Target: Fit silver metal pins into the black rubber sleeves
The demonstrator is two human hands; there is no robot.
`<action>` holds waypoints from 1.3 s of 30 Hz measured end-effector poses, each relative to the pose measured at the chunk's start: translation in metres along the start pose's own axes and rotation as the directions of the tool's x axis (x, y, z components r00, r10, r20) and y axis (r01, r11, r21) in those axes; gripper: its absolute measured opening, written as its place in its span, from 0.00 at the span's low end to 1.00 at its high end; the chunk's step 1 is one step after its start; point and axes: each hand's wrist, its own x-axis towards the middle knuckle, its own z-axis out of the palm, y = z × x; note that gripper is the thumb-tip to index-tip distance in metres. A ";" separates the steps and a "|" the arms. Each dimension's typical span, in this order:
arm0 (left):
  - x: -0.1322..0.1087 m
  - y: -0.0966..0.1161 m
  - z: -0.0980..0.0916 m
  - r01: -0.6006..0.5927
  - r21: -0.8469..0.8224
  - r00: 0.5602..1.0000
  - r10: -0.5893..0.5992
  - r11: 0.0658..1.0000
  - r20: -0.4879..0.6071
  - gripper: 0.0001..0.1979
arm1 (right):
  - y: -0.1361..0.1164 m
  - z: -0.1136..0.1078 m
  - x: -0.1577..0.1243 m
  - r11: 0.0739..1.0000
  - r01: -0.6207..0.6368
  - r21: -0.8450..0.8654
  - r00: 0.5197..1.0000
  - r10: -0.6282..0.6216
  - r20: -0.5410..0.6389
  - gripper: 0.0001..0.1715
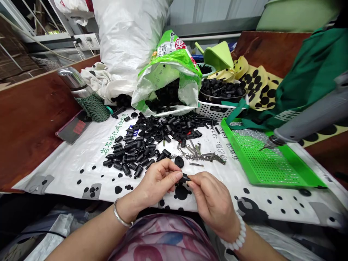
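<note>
A small black cylindrical plastic part (pixel 184 178) is held between my two hands, low over the front of the table. My left hand (pixel 160 179) pinches its left end with thumb and fingers, while the fingertips of my right hand (pixel 210 192) close on its right end. Just beyond them lie a black round disc (pixel 179 162) and a scatter of flat metal strips (pixel 201 152). Farther left spreads a heap of similar black plastic parts (pixel 141 145). My fingers hide much of the held part.
A green tray (pixel 304 177) of small metal pieces sits at right, under a grey electric screwdriver (pixel 304 123). Behind the heap stand an open green-and-white bag (pixel 168 76) and a white basket (pixel 209 110). A flask (pixel 88 98) and a phone (pixel 74 127) are at left.
</note>
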 end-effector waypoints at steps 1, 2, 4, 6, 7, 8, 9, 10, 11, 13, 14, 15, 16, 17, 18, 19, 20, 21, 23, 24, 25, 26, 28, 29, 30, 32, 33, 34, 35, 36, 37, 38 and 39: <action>0.000 -0.001 0.000 -0.007 -0.010 1.000 0.007 1.000 -0.008 0.12 | 0.000 0.000 0.000 1.000 -0.017 0.016 1.000 0.017 0.009 0.07; -0.001 -0.002 0.001 -0.016 -0.023 1.000 0.016 1.000 -0.017 0.13 | -0.001 0.000 0.001 0.999 -0.035 0.032 0.999 0.035 0.016 0.07; -0.002 -0.004 0.001 -0.030 -0.050 0.999 0.028 0.998 -0.037 0.13 | -0.002 0.000 0.001 0.995 -0.074 0.065 0.997 0.071 0.035 0.07; -0.004 -0.005 0.001 -0.052 -0.062 0.997 0.049 0.997 -0.057 0.12 | -0.003 -0.001 0.000 0.982 -0.138 0.131 0.989 0.131 0.066 0.07; -0.005 -0.006 0.001 -0.068 -0.053 0.996 0.065 0.996 -0.068 0.11 | -0.004 -0.001 -0.001 0.965 -0.191 0.179 0.980 0.177 0.091 0.07; -0.006 -0.008 0.001 -0.089 -0.033 0.993 0.087 0.995 -0.077 0.10 | -0.005 -0.001 -0.001 0.939 -0.253 0.231 0.965 0.230 0.124 0.08; -0.007 -0.009 0.001 -0.118 -0.005 0.990 0.117 0.993 -0.081 0.09 | -0.005 -0.001 -0.001 0.904 -0.323 0.280 0.944 0.287 0.163 0.09; -0.008 -0.010 0.000 -0.154 0.028 0.985 0.156 0.988 -0.079 0.08 | -0.005 -0.002 -0.002 0.860 -0.395 0.324 0.917 0.344 0.203 0.09; -0.009 -0.012 -0.001 -0.197 0.064 0.977 0.202 0.978 -0.072 0.08 | -0.005 -0.002 -0.002 0.808 -0.465 0.362 0.883 0.398 0.248 0.10; -0.009 -0.015 -0.002 -0.306 0.137 0.948 0.314 0.942 -0.041 0.06 | -0.004 -0.001 -0.002 0.678 -0.595 0.432 0.803 0.481 0.351 0.13; -0.009 -0.017 -0.003 -0.366 0.170 0.927 0.375 0.915 -0.021 0.06 | -0.003 -0.001 -0.001 0.596 -0.654 0.465 0.756 0.507 0.414 0.13; -0.008 -0.019 -0.004 -0.422 0.199 0.902 0.431 0.884 -0.002 0.06 | -0.002 -0.001 -0.002 0.511 -0.703 0.495 0.712 0.517 0.475 0.14; -0.008 -0.020 -0.005 -0.470 0.225 0.878 0.479 0.854 0.019 0.06 | -0.002 0.000 -0.002 0.436 -0.738 0.515 0.674 0.517 0.527 0.14; -0.008 -0.022 -0.005 -0.504 0.242 0.859 0.511 0.829 0.039 0.06 | -0.002 0.000 -0.003 0.395 -0.754 0.525 0.655 0.512 0.556 0.14; -0.008 -0.022 -0.006 -0.518 0.252 0.851 0.523 0.817 0.051 0.06 | -0.002 0.000 -0.004 0.401 -0.751 0.525 0.659 0.510 0.552 0.14; -0.008 -0.023 -0.006 -0.509 0.253 0.856 0.514 0.823 0.052 0.06 | -0.002 0.000 -0.005 0.459 -0.723 0.517 0.691 0.510 0.513 0.13; -0.009 -0.023 -0.005 -0.477 0.241 0.875 0.481 0.845 0.044 0.06 | -0.002 0.000 -0.006 0.561 -0.664 0.494 0.748 0.495 0.442 0.11; -0.009 -0.022 -0.004 -0.420 0.213 0.905 0.424 0.882 0.030 0.06 | -0.002 0.000 -0.008 0.686 -0.572 0.450 0.819 0.453 0.352 0.10; -0.010 -0.019 -0.002 -0.259 0.124 0.965 0.261 0.958 0.001 0.07 | -0.002 0.001 -0.010 0.896 -0.320 0.309 0.945 0.277 0.176 0.07; -0.011 -0.017 -0.001 -0.172 0.074 0.985 0.173 0.982 -0.006 0.08 | -0.001 0.002 -0.011 0.953 -0.196 0.232 0.978 0.171 0.121 0.06; -0.011 -0.015 0.000 -0.090 0.027 0.996 0.091 0.996 -0.005 0.09 | 0.000 0.002 -0.012 0.982 -0.094 0.164 0.993 0.079 0.091 0.06; -0.011 -0.012 0.000 -0.020 -0.009 1.000 0.020 1.000 -0.001 0.10 | 0.001 0.003 -0.012 0.994 -0.019 0.105 0.997 0.010 0.081 0.06; -0.010 -0.008 0.000 0.095 -0.054 0.995 -0.094 0.994 0.022 0.13 | 0.004 0.004 -0.012 0.997 0.075 0.013 0.992 -0.076 0.097 0.06; -0.009 -0.006 0.000 0.146 -0.069 0.989 -0.144 0.987 0.044 0.14 | 0.006 0.004 -0.012 0.993 0.113 -0.025 0.988 -0.110 0.109 0.06; -0.008 -0.005 -0.001 0.195 -0.083 0.980 -0.189 0.977 0.069 0.15 | 0.006 0.004 -0.011 0.987 0.153 -0.058 0.982 -0.145 0.124 0.06; -0.007 -0.004 -0.002 0.276 -0.121 0.958 -0.263 0.953 0.111 0.16 | 0.008 0.003 -0.011 0.967 0.231 -0.104 0.964 -0.213 0.158 0.07; -0.007 -0.004 -0.002 0.306 -0.144 0.949 -0.289 0.941 0.128 0.17 | 0.008 0.002 -0.010 0.959 0.257 -0.115 0.956 -0.235 0.174 0.07; -0.006 -0.005 -0.001 0.321 -0.165 0.944 -0.302 0.933 0.133 0.17 | 0.008 0.001 -0.009 0.957 0.265 -0.118 0.953 -0.241 0.186 0.07; -0.006 -0.005 0.000 0.320 -0.181 0.945 -0.301 0.930 0.127 0.17 | 0.007 0.001 -0.009 0.962 0.250 -0.110 0.955 -0.226 0.192 0.07; -0.006 -0.006 0.002 0.302 -0.187 0.952 -0.286 0.935 0.106 0.17 | 0.007 0.001 -0.008 0.974 0.210 -0.089 0.963 -0.190 0.191 0.08; -0.007 -0.008 0.004 0.271 -0.180 0.962 -0.261 0.946 0.078 0.16 | 0.007 0.001 -0.008 0.987 0.150 -0.058 0.973 -0.137 0.185 0.09; -0.008 -0.009 0.006 0.232 -0.162 0.973 -0.227 0.959 0.048 0.16 | 0.008 0.001 -0.007 0.997 0.076 -0.016 0.981 -0.072 0.179 0.10; -0.009 -0.011 0.007 0.189 -0.135 0.982 -0.188 0.973 0.020 0.15 | 0.008 0.001 -0.007 0.999 -0.011 0.035 0.984 0.004 0.181 0.11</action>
